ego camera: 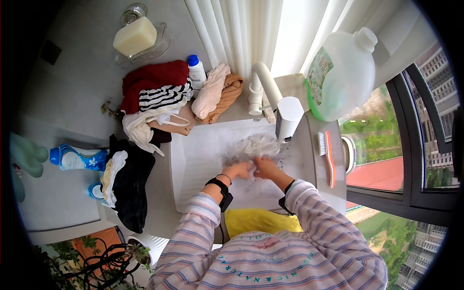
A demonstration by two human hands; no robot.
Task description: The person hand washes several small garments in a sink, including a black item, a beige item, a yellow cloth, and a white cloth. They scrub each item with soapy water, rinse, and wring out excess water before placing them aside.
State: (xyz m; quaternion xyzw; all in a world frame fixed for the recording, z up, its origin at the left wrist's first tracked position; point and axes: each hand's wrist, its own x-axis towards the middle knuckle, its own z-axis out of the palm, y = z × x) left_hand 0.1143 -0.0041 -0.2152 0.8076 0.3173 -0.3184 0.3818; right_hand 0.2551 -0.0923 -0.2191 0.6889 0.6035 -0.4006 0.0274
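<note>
My left hand (239, 170) and my right hand (266, 168) are close together over the white sink (195, 174), fingers curled towards each other at the soapy water. Something pale shows between them; foam and fingers hide whether it is wet cloth or suds. Just beyond my fingers, a whitish, bunched wet item (259, 145) lies among bubbles. Above it hangs the head of a white faucet (288, 116). A yellow cloth (257, 222) lies at the sink's near edge, between my forearms.
Left of the sink are piled clothes (159, 85), black fabric (134, 185) and a blue-and-white bottle (81, 157). Pink and brown cloths (219, 94) lie behind it. To the right are an orange-handled brush (329, 159) and a large plastic jug (344, 76). Bar soap (136, 36) rests on a glass dish.
</note>
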